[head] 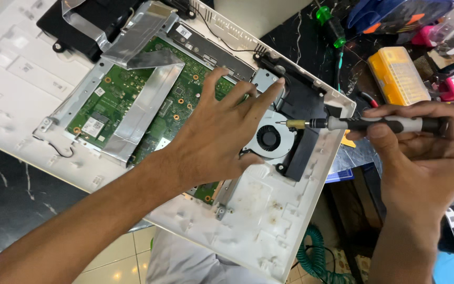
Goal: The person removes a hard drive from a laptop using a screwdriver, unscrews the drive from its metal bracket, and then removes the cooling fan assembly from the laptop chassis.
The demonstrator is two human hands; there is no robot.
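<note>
An opened white computer chassis (22,79) lies tilted on the dark table, showing a green circuit board (116,100) crossed by silver foil strips (143,108). My left hand (219,134) rests flat on the board, fingers spread, fingertips near the black cooling fan (269,139) and its black duct (303,105). My right hand (426,152) grips a grey and black screwdriver (374,124) held level. Its tip points left at the fan's upper edge.
A yellow bit case (398,74) lies at the upper right among pink and blue items. A green-handled tool (328,21) lies at the top. A green coiled cable (313,257) hangs below the table edge, above a tiled floor.
</note>
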